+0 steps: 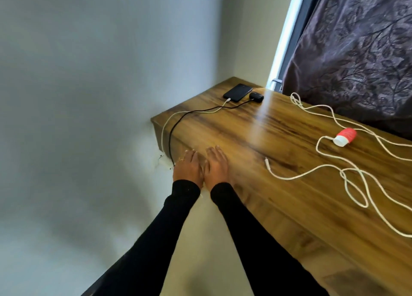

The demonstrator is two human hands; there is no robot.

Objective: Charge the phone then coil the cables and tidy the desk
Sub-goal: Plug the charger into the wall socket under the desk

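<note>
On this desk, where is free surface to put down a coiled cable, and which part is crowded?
Bare wood lies in the middle of the desk, between the phone with the black case at the far corner and the loose white cable. The right end is crowded: that cable loops around the red bottle.

Brown streaky woodgrain desk (256, 139). Black phone (237, 92), black small case (256, 97) beside it. One black cable (178, 126), one white cable (165, 128). Loose white cable (347, 166). Red bottle (344, 136), white cap. Dark purple leaf-pattern curtain (356, 50). Black sleeves (256, 229). Pale grey wall (89, 73).
</note>
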